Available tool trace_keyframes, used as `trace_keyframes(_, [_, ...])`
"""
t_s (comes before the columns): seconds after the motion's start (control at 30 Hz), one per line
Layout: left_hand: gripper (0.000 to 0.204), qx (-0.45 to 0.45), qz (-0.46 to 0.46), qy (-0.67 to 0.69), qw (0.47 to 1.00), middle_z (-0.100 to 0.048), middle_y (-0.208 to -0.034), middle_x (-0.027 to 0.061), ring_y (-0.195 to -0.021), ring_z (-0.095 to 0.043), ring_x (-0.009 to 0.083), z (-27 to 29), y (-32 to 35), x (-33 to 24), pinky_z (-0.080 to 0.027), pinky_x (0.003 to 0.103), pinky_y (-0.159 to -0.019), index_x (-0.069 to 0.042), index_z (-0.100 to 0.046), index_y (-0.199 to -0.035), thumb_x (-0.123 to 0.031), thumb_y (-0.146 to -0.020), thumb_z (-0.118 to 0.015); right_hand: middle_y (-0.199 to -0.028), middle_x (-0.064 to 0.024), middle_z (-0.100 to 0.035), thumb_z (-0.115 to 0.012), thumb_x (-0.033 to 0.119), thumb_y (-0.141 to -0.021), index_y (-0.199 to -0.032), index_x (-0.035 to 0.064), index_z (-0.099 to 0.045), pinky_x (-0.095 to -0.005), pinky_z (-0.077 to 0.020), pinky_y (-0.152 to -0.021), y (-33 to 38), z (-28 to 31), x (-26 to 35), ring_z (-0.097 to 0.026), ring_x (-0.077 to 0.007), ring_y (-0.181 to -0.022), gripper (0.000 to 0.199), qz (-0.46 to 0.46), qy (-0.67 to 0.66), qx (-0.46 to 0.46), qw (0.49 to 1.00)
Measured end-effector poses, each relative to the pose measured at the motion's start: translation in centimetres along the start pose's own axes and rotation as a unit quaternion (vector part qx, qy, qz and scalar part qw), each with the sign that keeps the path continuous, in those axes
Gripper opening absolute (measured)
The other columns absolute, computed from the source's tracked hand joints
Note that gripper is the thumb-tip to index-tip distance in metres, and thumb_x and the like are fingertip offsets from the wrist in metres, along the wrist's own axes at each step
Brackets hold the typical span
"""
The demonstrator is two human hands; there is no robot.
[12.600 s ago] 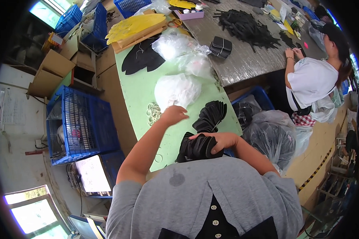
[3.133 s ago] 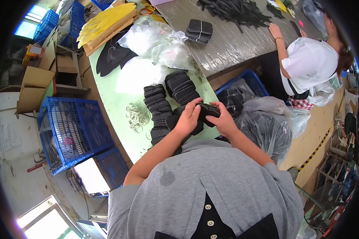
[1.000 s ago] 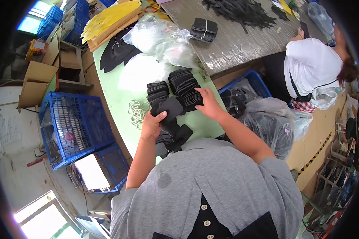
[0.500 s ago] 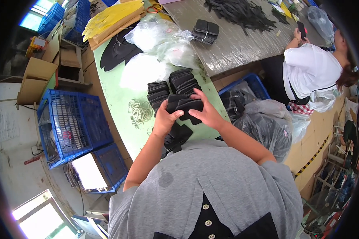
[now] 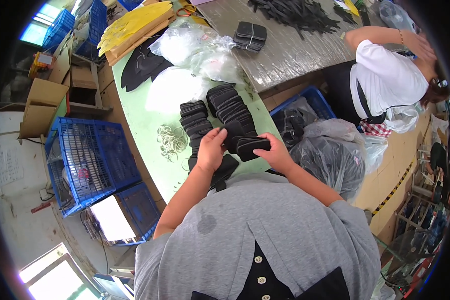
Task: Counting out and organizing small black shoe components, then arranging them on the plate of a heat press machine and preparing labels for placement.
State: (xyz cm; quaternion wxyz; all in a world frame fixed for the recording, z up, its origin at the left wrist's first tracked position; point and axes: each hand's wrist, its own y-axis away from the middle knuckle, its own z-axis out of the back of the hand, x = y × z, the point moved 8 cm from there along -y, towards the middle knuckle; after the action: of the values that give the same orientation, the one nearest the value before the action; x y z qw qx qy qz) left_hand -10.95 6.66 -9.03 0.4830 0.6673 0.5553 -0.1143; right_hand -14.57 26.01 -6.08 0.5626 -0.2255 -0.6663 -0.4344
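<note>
Both forearms reached toward twelve o'clock, left hand (image 5: 211,148) and right hand (image 5: 275,152) grasping a stack of black pads (image 5: 246,145) over the green table (image 5: 150,145).

From my remote seat I see a long pale green worktable (image 5: 150,125) butting against a grey-topped table (image 5: 295,50), with blue plastic crates (image 5: 85,160) and open cardboard boxes (image 5: 40,102) standing on the floor along the left. Daylight comes in through a bright window (image 5: 40,30) at the upper left and another bright opening (image 5: 50,272) at the lower left, beside a whitish wall (image 5: 15,210) with papers pinned to it. On the right the floor (image 5: 400,165) is tan with a yellow-and-black striped line (image 5: 397,187) across it, and metal shelving (image 5: 425,200) stands near the edge.
</note>
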Motion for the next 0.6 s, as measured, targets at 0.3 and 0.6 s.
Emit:
trace_keyframes(0.3, [0.015,-0.02,-0.055,0.06,0.997,-0.068,-0.096,0.0026,-0.085,-0.064,0.0137,0.7,-0.7,-3.1,-0.052,0.029,-0.075,-0.003,-0.063,-0.108,-0.012,-0.096,-0.061,-0.109,-0.01,-0.061,-0.066,0.003,-0.085,-0.127,0.0066,-0.05,-0.0341,-0.0566,-0.07,1.7,1.6,-1.7,-0.063,-0.0189,-0.092,0.044,-0.134,-0.194,-0.031,0.971])
trace_keyframes(0.6, [0.026,-0.054,-0.233,-0.456,0.857,-0.068,-0.086,0.0055,-0.075,-0.062,0.0105,-4.5,2.9,-9.4,-0.049,0.025,-0.068,0.003,-0.066,-0.111,-0.01,-0.088,-0.066,-0.112,-0.0103,-0.059,-0.058,0.005,-0.092,-0.129,0.008,-0.049,-0.033,-0.0573,-0.065,1.2,-0.6,-0.5,-0.063,-0.0189,-0.091,0.039,-0.154,-0.189,-0.008,0.97])
